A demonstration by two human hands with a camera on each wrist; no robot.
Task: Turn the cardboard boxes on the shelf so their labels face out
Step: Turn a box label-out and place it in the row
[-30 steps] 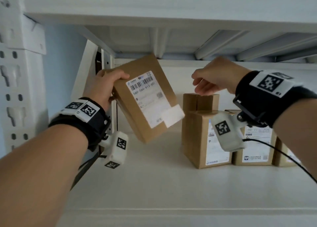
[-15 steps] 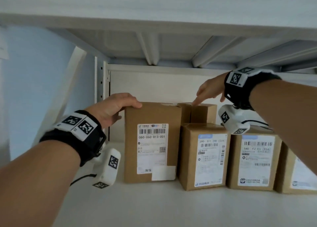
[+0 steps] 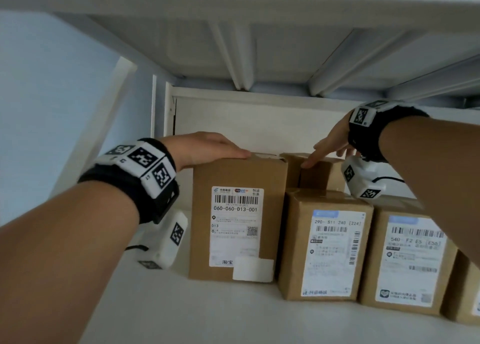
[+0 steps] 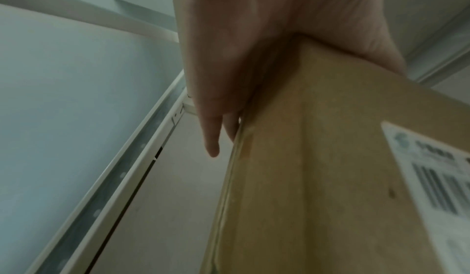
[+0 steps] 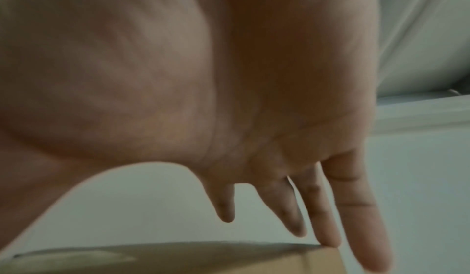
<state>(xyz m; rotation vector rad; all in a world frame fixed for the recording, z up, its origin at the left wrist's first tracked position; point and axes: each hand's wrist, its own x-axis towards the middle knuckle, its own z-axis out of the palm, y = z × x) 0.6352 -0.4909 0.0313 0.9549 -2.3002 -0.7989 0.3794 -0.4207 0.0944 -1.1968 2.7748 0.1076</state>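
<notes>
A tall cardboard box [image 3: 236, 226] stands upright on the white shelf [image 3: 168, 315], its white barcode label facing out. My left hand [image 3: 207, 149] holds its top left corner, thumb along the top front edge. In the left wrist view its fingers [image 4: 213, 137] run down the far side of the tall box [image 4: 330, 178]. My right hand [image 3: 328, 149] reaches over the front row. Its straight fingertips [image 5: 328, 236] touch the top of a smaller rear box [image 3: 317, 173] [image 5: 178, 258], whose visible face is plain brown.
Two labelled boxes [image 3: 327, 247] [image 3: 410, 258] stand to the right of the tall one, with another box [image 3: 467, 294] cut off at the frame edge. The upper shelf's ribbed underside [image 3: 259, 45] hangs close overhead. A white upright post [image 3: 159, 110] bounds the left side.
The tall box went from tilted in the air in my left hand to standing on the shelf, label out. My right hand moved back and down onto the rear box.
</notes>
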